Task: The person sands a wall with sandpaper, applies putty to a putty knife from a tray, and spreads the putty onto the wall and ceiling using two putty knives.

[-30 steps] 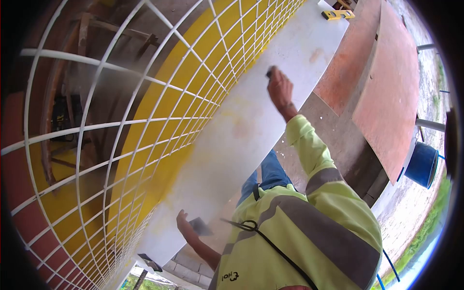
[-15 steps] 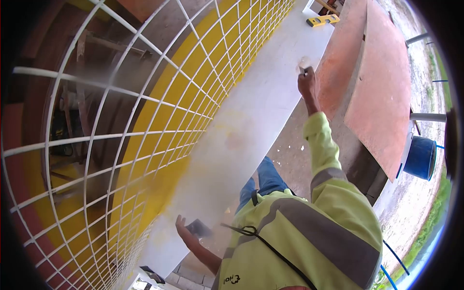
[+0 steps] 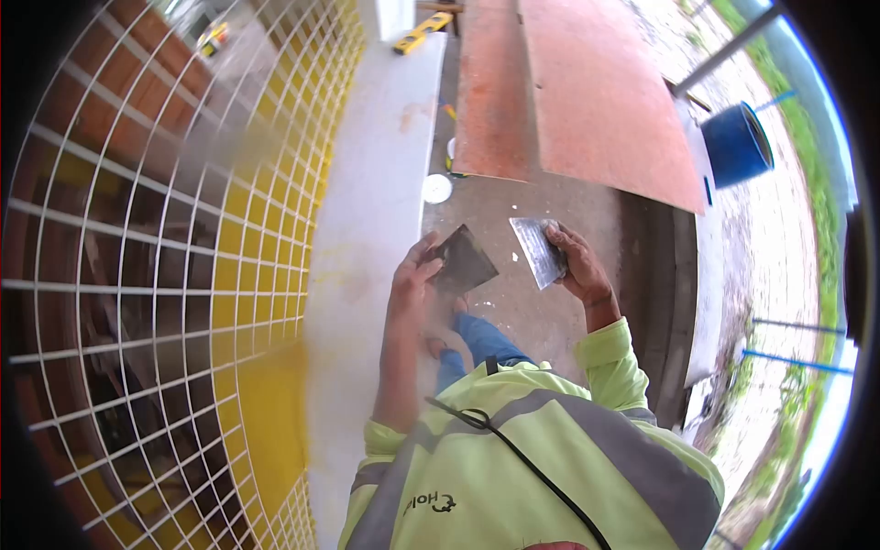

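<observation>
My left hand is closed on the edge of a dark, flat, square scraper, held at waist height beside the white ledge. In my right hand is a putty knife with a wide, shiny, smeared metal blade; my fingers wrap its back side, so the handle is hidden. The two blades face each other with a small gap between them. Both are over the floor, in front of my body. The white ledge has faint yellowish and brownish patches on its surface.
A white wire grid and yellow wall border the ledge on the left. A yellow spirit level lies at its far end. Reddish boards, a white round lid or bucket and a blue barrel are ahead and right.
My right hand has come back from the far part of the ledge with the putty knife. My left hand has brought the dark scraper forward toward it. The view has turned right.
</observation>
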Demonstrator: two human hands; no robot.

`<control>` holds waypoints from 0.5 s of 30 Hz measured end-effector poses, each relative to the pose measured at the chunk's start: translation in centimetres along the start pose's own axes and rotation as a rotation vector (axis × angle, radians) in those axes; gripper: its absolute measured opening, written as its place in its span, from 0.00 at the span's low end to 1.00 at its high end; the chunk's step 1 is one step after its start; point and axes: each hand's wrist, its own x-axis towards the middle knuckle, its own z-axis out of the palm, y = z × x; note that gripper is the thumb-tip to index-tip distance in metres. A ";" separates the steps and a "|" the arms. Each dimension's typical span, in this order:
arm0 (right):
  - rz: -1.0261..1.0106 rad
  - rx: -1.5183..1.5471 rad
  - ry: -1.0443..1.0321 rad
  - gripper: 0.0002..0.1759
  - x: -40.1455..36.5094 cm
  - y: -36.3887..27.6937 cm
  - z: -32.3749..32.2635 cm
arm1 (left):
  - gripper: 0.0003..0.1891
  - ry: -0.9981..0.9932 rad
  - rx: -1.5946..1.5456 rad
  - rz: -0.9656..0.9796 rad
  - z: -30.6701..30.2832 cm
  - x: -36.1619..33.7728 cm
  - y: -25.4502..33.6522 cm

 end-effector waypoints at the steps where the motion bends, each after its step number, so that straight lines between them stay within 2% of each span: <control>1: -0.012 0.005 0.053 0.16 -1.8 -0.2 -1.4 | 0.23 -0.077 0.027 -0.040 2.1 0.8 -0.9; 4: -0.035 0.116 0.159 0.17 -7.2 -1.2 -5.3 | 0.18 -0.146 0.232 -0.068 6.2 3.1 -6.2; 7: -0.068 0.133 0.261 0.16 -10.7 -1.3 -9.5 | 0.15 -0.169 0.433 -0.156 12.5 2.1 -10.2; 8: -0.076 0.127 0.298 0.16 -11.1 -0.6 -11.1 | 0.15 -0.212 0.485 -0.158 14.2 1.8 -11.4; 11: -0.072 0.163 0.474 0.15 -13.8 -1.4 -15.4 | 0.17 -0.374 0.887 0.124 18.6 1.8 -16.8; 15: -0.131 0.180 0.662 0.13 -17.8 -1.4 -25.4 | 0.20 -0.619 1.010 0.001 25.1 0.9 -23.8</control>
